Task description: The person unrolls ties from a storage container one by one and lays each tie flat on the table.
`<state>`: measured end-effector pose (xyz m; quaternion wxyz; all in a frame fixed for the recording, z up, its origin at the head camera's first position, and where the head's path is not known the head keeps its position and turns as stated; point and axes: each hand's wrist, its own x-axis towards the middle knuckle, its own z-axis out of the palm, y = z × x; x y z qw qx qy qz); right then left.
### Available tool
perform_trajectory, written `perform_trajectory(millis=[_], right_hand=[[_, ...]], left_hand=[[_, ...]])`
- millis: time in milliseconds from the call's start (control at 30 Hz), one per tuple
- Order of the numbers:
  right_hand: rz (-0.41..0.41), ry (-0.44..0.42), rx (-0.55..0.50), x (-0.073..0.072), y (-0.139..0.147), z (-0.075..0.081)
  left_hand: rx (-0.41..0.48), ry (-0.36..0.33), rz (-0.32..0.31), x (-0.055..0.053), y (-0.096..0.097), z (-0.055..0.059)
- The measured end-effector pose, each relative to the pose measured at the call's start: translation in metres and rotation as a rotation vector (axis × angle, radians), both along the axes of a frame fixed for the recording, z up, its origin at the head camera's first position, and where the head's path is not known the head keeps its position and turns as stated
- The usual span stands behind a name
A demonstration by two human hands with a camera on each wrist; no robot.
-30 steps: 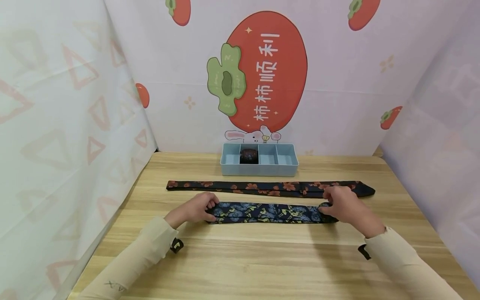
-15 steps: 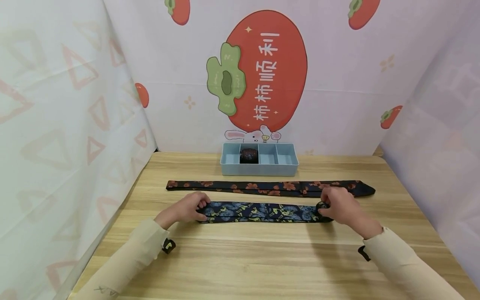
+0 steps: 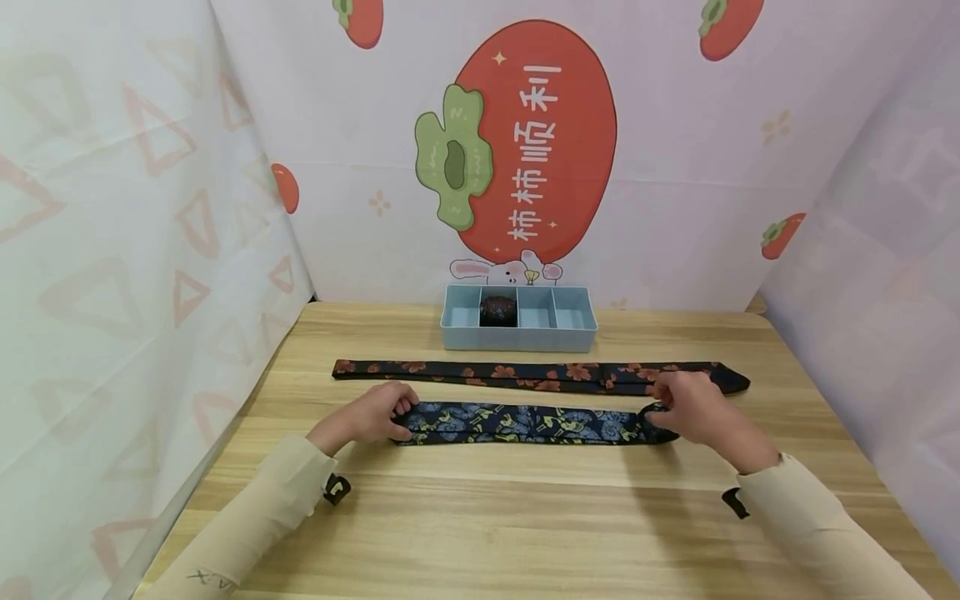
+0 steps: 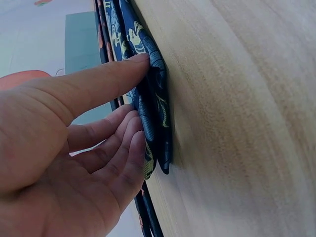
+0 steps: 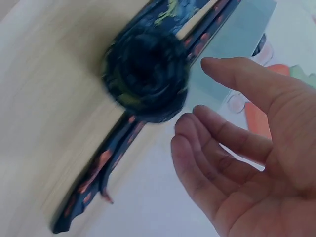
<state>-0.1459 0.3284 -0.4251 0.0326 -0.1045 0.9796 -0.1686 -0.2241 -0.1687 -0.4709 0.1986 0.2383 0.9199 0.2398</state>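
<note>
A navy necktie with yellow and blue figures (image 3: 517, 423) lies face down across the wooden table, its right end wound into a roll (image 3: 657, 422). At its left end my left hand (image 3: 372, 412) pinches the cloth; in the left wrist view the thumb (image 4: 133, 69) presses the near edge and the fingertips meet the far side. Beside the roll is my right hand (image 3: 693, 408), thumb and fingers spread. The right wrist view shows the spiral of the roll (image 5: 145, 74) just beyond the fingertips, slightly blurred; whether they touch it I cannot tell.
Behind lies a second necktie, black with orange flowers (image 3: 517, 377), stretched out flat. Farther back stands a blue divided box (image 3: 517, 340) with a dark rolled necktie (image 3: 498, 312) in its second compartment from the left. Printed cloth (image 3: 360, 242) hangs behind and at both sides.
The left hand has shifted left, drawing the tie's end along. The right hand first went slightly left with the roll, then back right, and its roll shows more plainly.
</note>
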Motion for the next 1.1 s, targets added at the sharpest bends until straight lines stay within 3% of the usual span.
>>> perform_trajectory(millis=[300,500,867,1100], right_hand=[[0.039,-0.040,0.025,0.000,-0.016,-0.008],[0.002,0.048,0.039,0.005,-0.004,-0.013],[-0.054,-0.039,-0.019,0.006,0.023,-0.011],[-0.004,0.014,-0.003,0.005,0.012,-0.010]], left_hand=[[0.000,-0.017,0.013,0.002,-0.001,0.002],[0.002,-0.007,0.012,0.002,-0.006,0.000],[0.004,-0.010,0.017,0.003,-0.007,0.003],[0.002,0.001,0.020,0.002,-0.008,0.000]])
